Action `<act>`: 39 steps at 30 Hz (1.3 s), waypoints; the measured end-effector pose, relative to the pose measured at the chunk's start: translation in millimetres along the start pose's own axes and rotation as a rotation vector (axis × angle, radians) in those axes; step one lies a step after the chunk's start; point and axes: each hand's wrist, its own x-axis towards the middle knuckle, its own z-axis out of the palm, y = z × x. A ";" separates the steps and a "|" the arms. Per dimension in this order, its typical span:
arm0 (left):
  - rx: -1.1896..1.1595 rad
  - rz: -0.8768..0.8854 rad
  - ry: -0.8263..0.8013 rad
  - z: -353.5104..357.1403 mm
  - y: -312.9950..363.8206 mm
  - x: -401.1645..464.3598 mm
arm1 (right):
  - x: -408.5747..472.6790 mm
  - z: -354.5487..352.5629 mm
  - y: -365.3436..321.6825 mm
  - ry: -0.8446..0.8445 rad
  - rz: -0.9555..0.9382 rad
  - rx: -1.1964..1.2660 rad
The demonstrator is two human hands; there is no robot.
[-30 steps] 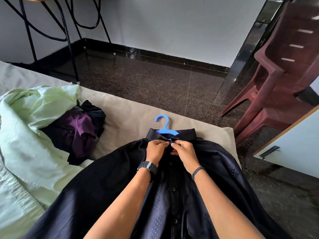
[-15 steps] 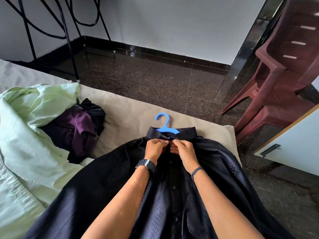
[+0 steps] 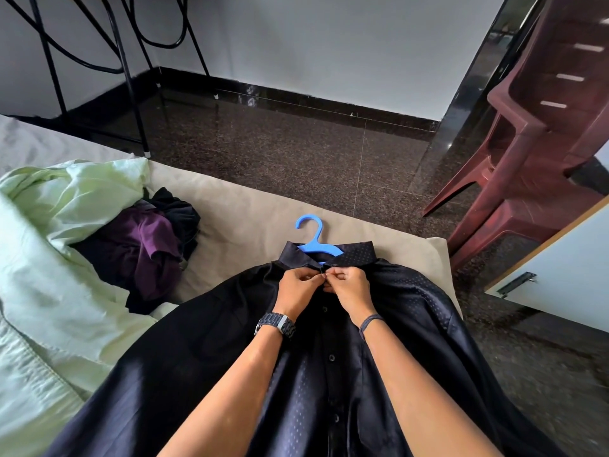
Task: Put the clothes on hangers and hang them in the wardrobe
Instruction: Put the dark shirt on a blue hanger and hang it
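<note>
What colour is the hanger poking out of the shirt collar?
Bright blue; the hanger shows in the head view, its hook lying above the dark shirt collar.

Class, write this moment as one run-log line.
step: buttoning collar | left hand: pinching placket | right hand: pinching placket | dark shirt: flat on bed | blue hanger: inside shirt

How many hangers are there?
1. The blue hanger lies on the bed inside the dark shirt, its hook poking out past the collar. More could be hidden under the clothes pile at left.
</note>
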 end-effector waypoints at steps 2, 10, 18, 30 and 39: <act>0.016 0.015 0.009 0.2 -2.0 0.3 | -0.9 -0.5 0.2 0.010 0.008 0.005; 0.122 0.017 0.098 5.0 -1.0 2.1 | -8.7 -0.9 -5.1 0.043 -0.033 -0.148; 0.131 -0.038 0.120 6.7 -0.5 3.8 | -17.8 4.6 -12.5 0.109 -0.095 -0.290; 0.238 -0.075 0.154 8.9 8.1 4.3 | -13.5 -3.2 -11.3 0.003 -0.042 -0.267; 0.513 0.079 0.135 2.3 12.3 -6.6 | -11.9 -11.2 -23.9 0.087 0.017 -0.374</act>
